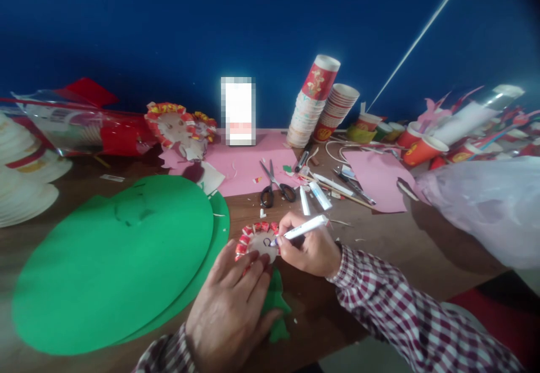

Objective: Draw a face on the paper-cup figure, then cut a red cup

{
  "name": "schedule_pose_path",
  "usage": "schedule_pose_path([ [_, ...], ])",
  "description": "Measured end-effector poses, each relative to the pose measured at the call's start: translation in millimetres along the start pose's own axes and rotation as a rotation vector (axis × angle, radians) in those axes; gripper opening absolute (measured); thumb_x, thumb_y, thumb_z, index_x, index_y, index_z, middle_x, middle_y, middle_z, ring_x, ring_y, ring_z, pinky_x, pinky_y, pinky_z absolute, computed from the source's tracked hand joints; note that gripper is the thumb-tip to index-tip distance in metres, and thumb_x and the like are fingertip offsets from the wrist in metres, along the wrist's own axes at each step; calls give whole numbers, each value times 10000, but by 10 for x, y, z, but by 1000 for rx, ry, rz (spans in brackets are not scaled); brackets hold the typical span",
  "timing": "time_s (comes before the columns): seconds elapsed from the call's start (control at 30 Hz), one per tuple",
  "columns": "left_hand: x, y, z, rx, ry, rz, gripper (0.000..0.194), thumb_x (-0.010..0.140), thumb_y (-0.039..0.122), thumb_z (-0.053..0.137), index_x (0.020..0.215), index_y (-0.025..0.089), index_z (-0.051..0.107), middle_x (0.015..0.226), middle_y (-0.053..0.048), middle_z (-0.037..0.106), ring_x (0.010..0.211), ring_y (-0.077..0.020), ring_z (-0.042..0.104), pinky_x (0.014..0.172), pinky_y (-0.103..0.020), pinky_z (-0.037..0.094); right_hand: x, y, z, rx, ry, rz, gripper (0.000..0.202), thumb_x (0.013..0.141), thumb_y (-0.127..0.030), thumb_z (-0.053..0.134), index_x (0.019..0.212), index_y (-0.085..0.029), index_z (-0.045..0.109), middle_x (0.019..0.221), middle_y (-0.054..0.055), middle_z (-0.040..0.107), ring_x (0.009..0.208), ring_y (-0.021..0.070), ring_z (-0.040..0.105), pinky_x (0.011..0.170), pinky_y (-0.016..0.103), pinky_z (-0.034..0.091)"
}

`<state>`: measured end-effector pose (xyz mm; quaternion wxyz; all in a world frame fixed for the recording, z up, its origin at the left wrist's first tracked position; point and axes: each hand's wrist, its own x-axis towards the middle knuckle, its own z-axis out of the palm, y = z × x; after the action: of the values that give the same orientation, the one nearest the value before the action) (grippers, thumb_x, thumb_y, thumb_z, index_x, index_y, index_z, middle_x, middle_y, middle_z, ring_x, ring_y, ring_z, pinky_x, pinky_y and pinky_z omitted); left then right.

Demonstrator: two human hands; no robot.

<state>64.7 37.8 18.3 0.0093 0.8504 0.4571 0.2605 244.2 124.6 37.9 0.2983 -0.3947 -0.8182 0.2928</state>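
I see right hand [311,250] gripping white marker [305,227], lettering unreadable; left hand [234,300] flat on paper disc [255,242], toward table [314,317] front edge.

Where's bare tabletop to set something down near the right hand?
Right of the right hand: mostly bare brown tabletop, bordered by the checked sleeve, right pink sheet and plastic bag. Crowded: beyond the hand, around scissors, black pen and green scrap.

A deep blue wall [169,24], crossed by a slanting white line [422,36], rises behind a brown table [379,235].
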Motion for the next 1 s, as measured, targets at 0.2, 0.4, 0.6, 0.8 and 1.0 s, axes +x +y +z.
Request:
schedule_pose_path([
  [0.2, -2, -6, 4, 6, -7, -2, 392, 824, 465, 541, 1033, 156, 660, 1099, -74, 665, 1058, -258, 565, 1118, -490, 159, 2, 6, 10, -5, -7, 3, 29, 780, -199, 554, 783, -192, 527, 628, -21, 595, 527, 98, 523, 514, 209, 401],
  [0.4, -10, -12, 11, 2, -2, -3, 405, 824, 472, 538, 1044, 154, 657, 1108, -68, 664, 1054, -260, 567, 1117, -486, 154, -2, 14, 19, 1, -1, -5, 35, 784, -209, 561, 783, -191, 530, 638, -17, 600, 544, 105, 539, 525, 216, 411],
  [0.6, -7, -13, 7, -4, -11, -2, 388, 825, 468, 540, 1029, 160, 661, 1121, -61, 659, 1067, -258, 563, 1120, -479, 143, 8, -3, 8, 121, 23, 24, 41, 789, -193, 558, 780, -186, 519, 610, -22, 564, 490, 90, 499, 463, 199, 393],
  [0.8, 4, -15, 3, 4, -5, 6, 401, 827, 480, 532, 1033, 161, 663, 1119, -60, 661, 1071, -261, 560, 1124, -478, 137, 41, -29, -38, 214, 52, 49, 40, 795, -162, 540, 805, -181, 506, 603, -33, 523, 452, 72, 466, 406, 175, 357],
  [1.0, -17, -22, 22, 11, -5, 9, 399, 821, 495, 535, 1011, 172, 671, 1151, -59, 647, 1086, -265, 553, 1131, -479, 115, 45, -30, -48, 138, 30, -1, 64, 755, -135, 547, 802, -170, 523, 623, -24, 549, 482, 76, 473, 443, 182, 373],
])
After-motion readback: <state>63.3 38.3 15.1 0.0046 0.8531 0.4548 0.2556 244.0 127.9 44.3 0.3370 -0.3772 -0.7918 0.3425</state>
